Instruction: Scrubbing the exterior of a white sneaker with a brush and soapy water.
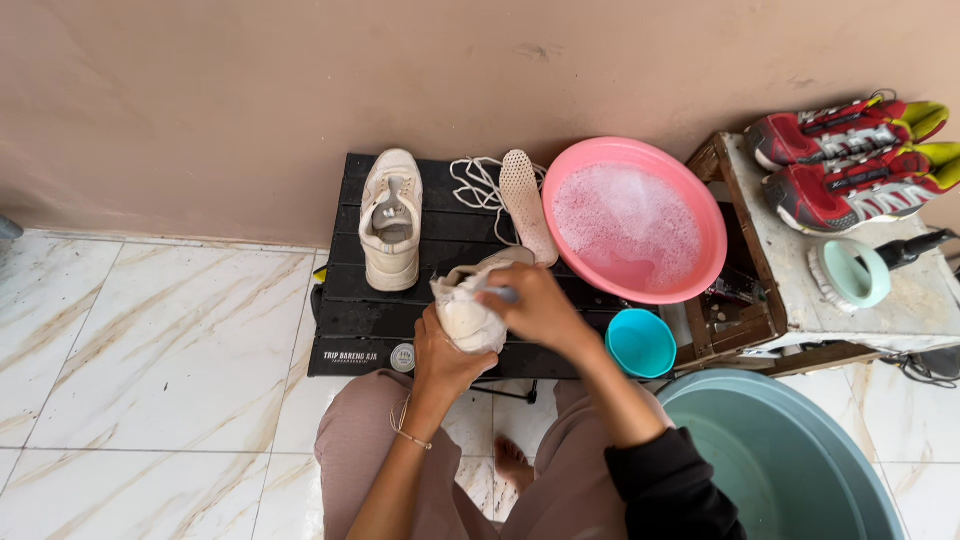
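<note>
The left hand [447,352] is closed from below around the heel end of a cream lace-less fabric sneaker [468,308], held just above the near edge of the low black slatted bench [352,325]; the right hand [535,303] is curled over the shoe's upper, gripping what appears to be a small brush handle [501,293], its head hidden. The shoe looks light, its cloth upper soft and yielding, its sole stiffer; if wet and soapy it would likely be slippery, so the sole and heel counter seem the firmest places to grip. Just beyond, on the bench, lie a perforated beige insole [524,203] and a loose tangle of white laces [478,184], with the matching cream sneaker [391,218] upright to the left. To the right a round pink plastic basin of sudsy water [636,220] overhangs the bench edge, and a small turquoise bowl [641,343] stands near it, below. Farther right, a worn wooden stand [905,300] bears a pair of red-and-yellow running shoes [850,160] and a pale green round brush [852,275]; a large grey-green tub [780,450] fills the near right. Open room lies left, over the marble-patterned floor tiles [150,350]; the beige wall [300,90] bounds the far side.
</note>
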